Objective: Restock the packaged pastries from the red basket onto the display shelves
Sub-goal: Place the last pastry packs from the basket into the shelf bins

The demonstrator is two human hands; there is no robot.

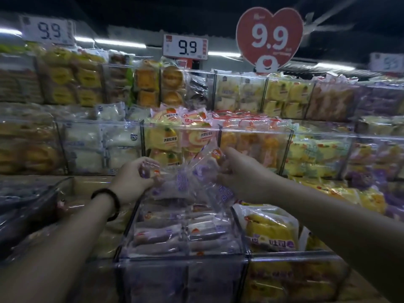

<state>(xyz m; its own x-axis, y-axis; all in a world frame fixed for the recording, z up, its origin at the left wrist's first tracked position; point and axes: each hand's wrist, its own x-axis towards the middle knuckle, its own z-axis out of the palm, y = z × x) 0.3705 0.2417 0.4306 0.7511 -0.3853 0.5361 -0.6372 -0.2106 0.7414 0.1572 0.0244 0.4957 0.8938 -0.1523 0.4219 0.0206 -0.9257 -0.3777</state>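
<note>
pastries (pixel 172 186), where were they?

two packs, up over the clear bin (pixel 181 262) that held more of the same. left hand (pixel 133 178) pinched one by its end, right hand (pixel 238 171) gripped the other.

how would they handle?

light, soft, slippery wrap, i'd judge. take the sealed ends, no squeezing.

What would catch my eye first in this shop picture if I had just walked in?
The red heart-shaped price sign reading 9.9 stands out at the top right. In the middle, the left hand and right hand each grip clear purple-printed pastry packets, held just above a clear plastic bin filled with similar packets.
</note>
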